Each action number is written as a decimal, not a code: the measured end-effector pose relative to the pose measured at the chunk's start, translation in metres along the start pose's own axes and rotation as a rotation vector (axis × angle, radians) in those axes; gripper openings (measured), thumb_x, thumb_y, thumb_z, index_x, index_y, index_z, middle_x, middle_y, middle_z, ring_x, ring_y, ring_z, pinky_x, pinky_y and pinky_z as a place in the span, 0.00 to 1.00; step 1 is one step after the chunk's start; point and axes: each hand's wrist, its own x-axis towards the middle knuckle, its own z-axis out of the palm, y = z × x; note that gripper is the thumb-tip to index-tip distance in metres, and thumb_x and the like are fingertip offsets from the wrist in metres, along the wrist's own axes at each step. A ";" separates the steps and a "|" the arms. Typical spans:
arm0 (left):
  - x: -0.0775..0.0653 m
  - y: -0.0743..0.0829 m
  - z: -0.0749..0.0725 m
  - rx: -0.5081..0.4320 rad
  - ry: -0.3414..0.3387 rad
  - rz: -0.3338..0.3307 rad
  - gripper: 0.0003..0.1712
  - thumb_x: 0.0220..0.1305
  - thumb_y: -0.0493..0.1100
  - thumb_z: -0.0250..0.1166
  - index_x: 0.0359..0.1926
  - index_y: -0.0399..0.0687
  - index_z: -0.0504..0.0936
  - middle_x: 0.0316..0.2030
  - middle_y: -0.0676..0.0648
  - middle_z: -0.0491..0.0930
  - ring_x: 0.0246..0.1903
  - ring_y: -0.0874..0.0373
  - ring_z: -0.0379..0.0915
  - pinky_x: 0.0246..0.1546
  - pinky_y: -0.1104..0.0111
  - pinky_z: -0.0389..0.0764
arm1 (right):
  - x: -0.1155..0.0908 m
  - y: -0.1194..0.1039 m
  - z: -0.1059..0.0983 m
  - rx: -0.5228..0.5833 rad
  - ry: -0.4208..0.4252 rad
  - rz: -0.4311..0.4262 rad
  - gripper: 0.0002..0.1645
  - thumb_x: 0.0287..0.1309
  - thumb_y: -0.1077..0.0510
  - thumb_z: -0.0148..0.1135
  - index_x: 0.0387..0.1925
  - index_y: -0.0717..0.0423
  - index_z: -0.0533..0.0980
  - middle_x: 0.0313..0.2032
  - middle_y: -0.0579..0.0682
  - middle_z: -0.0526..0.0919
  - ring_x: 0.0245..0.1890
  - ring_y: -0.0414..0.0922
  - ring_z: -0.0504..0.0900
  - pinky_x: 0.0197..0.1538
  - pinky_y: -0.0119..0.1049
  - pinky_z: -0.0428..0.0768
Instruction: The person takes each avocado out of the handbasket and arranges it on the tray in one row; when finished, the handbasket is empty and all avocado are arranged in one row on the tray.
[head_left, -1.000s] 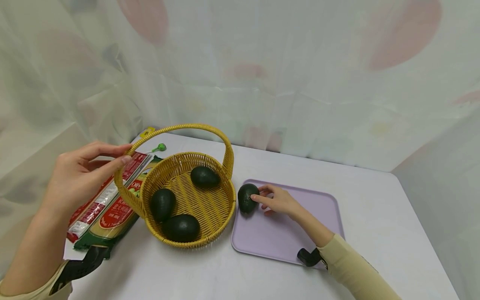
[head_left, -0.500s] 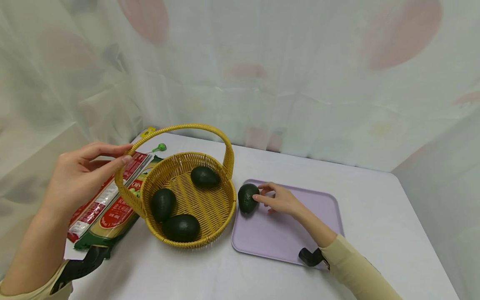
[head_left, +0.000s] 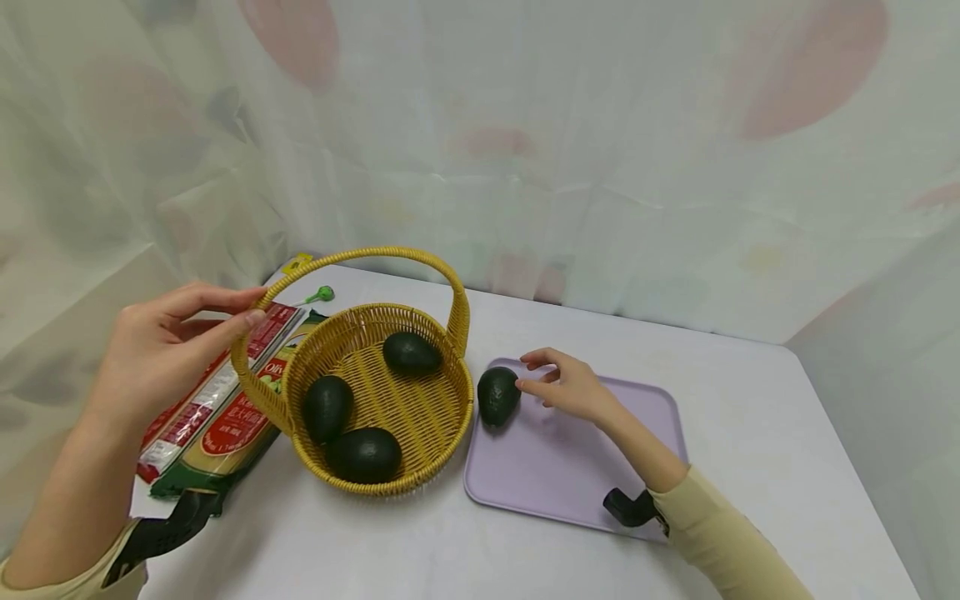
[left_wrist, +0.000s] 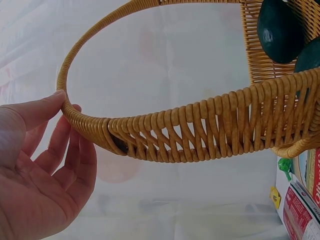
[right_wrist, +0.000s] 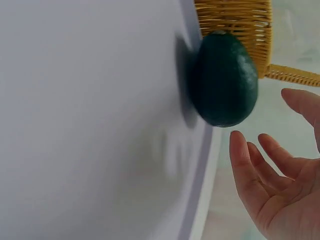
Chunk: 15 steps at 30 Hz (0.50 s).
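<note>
My left hand pinches the handle of a yellow wicker basket between thumb and fingers; the left wrist view shows the thumb pressed on the handle. Inside the basket lie three dark green avocados, one at the back, one at the left and one at the front. Another avocado lies on the left side of a lilac tray. Just right of it is my right hand, fingers spread and holding nothing; in the right wrist view a gap separates the fingertips from the avocado.
Packets with red and green wrapping lie left of the basket, partly under my left hand. Behind them are a small green-headed item and a yellow piece. A patterned curtain hangs behind the white table.
My right hand has drawn back from the avocado on the tray, slightly up and to the right, and its fingers have spread. The left hand and the basket have stayed in place.
</note>
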 end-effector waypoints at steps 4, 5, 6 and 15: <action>0.000 -0.001 0.000 0.001 0.001 -0.005 0.13 0.63 0.39 0.68 0.49 0.43 0.85 0.44 0.64 0.82 0.34 0.74 0.82 0.32 0.82 0.79 | 0.000 -0.010 -0.002 -0.014 -0.019 -0.044 0.26 0.60 0.51 0.67 0.57 0.55 0.75 0.54 0.56 0.79 0.45 0.47 0.80 0.35 0.37 0.84; 0.000 -0.001 0.000 0.000 0.001 -0.004 0.13 0.63 0.39 0.68 0.49 0.43 0.85 0.44 0.64 0.82 0.34 0.74 0.82 0.32 0.82 0.79 | 0.001 -0.013 -0.003 -0.018 -0.027 -0.057 0.26 0.60 0.51 0.66 0.57 0.56 0.75 0.54 0.57 0.79 0.46 0.48 0.80 0.35 0.36 0.84; 0.000 -0.002 0.000 -0.005 -0.001 -0.001 0.14 0.63 0.39 0.68 0.49 0.42 0.85 0.44 0.64 0.82 0.34 0.73 0.82 0.32 0.81 0.79 | 0.001 -0.016 -0.002 -0.019 -0.032 -0.063 0.25 0.60 0.51 0.66 0.57 0.55 0.76 0.54 0.56 0.79 0.46 0.47 0.80 0.35 0.36 0.84; 0.000 -0.003 0.002 -0.023 -0.003 0.026 0.13 0.62 0.36 0.68 0.49 0.41 0.85 0.44 0.65 0.83 0.35 0.72 0.82 0.34 0.83 0.78 | 0.006 -0.043 0.000 -0.098 -0.098 -0.172 0.21 0.61 0.51 0.65 0.55 0.49 0.77 0.54 0.49 0.80 0.47 0.43 0.80 0.45 0.40 0.79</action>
